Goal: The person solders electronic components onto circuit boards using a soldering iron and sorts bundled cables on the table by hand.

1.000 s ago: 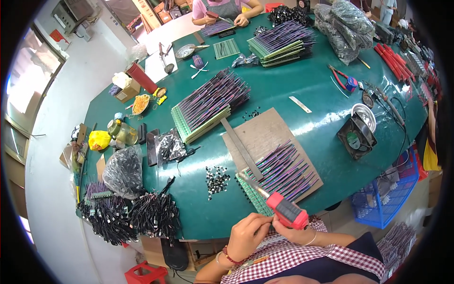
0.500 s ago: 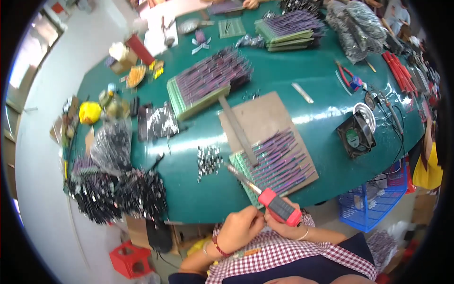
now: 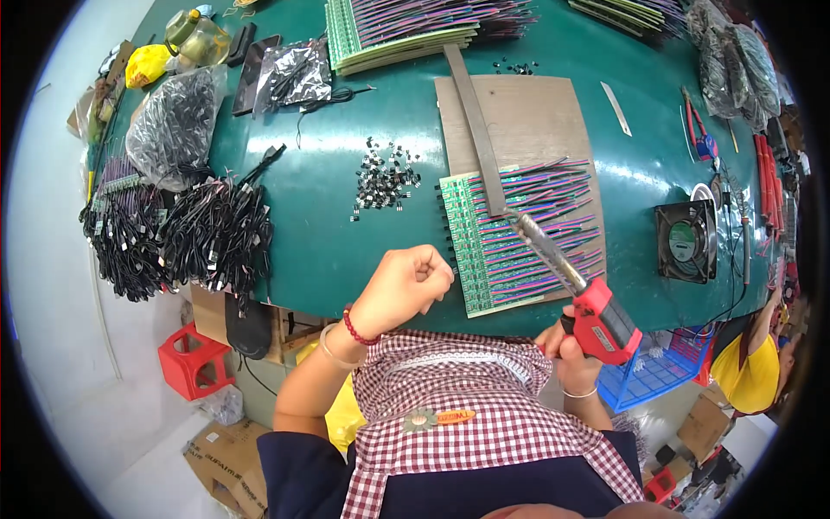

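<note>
A soldering iron [image 3: 605, 322] with a red and black gun-shaped handle is gripped in my right hand [image 3: 576, 368]. Its metal barrel points up and left, the tip beside the lower end of a flat metal bar [image 3: 475, 130]. That bar lies across a green circuit board panel [image 3: 468, 251] with rows of purple, blue and black wires [image 3: 545, 238]. Panel and bar rest on a brown board [image 3: 536, 112]. My left hand [image 3: 399, 290] hovers left of the panel, fingers curled; whatever they may hold is hidden. Small black-and-white parts [image 3: 385, 177] lie loose beyond it.
A stack of wired panels [image 3: 398, 35] stands at the far edge. Bundled black cables [image 3: 212, 229] and a plastic bag [image 3: 177, 130] are at left. To the right are a black fan [image 3: 686, 242], pliers [image 3: 699, 130] and a blue basket [image 3: 648, 376] below the table edge.
The view has tipped down toward the table's near side. My hands have moved apart: the left one away from the iron, the right one rightward, with the iron's tip now near the metal bar.
</note>
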A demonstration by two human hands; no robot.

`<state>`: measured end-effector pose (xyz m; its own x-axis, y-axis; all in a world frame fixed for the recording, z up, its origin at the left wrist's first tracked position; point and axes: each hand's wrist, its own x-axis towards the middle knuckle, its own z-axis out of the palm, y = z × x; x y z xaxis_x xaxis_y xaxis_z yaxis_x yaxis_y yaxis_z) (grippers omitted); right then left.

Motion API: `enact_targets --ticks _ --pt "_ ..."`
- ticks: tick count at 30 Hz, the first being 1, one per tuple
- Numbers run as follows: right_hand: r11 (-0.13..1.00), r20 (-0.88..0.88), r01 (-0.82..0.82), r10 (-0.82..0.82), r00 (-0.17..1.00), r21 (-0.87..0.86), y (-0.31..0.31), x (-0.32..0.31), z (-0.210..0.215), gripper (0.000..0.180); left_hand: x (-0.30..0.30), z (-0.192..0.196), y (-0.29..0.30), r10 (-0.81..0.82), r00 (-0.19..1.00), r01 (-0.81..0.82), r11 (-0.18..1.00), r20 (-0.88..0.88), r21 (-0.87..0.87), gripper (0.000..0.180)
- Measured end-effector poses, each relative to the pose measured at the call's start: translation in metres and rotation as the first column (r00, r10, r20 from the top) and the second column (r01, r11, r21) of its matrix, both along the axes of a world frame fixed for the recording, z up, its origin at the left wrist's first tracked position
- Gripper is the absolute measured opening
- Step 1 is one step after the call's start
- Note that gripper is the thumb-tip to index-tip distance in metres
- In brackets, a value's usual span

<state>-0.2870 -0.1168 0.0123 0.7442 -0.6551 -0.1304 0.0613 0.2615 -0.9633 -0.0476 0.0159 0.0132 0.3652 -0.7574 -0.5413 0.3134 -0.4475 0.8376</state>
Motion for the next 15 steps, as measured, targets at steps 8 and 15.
enact_targets --ticks 8,15 --pt "0.986 -0.091 -0.148 0.154 0.984 0.071 0.001 -0.040 -0.016 0.045 0.003 -0.014 -0.010 -0.064 0.998 0.065 0.997 -0.018 0.051 0.017" --pt "0.981 -0.181 -0.131 0.156 0.971 0.143 0.003 -0.047 -0.018 0.007 0.008 -0.012 -0.012 -0.124 0.991 0.127 0.990 -0.055 0.066 0.017"
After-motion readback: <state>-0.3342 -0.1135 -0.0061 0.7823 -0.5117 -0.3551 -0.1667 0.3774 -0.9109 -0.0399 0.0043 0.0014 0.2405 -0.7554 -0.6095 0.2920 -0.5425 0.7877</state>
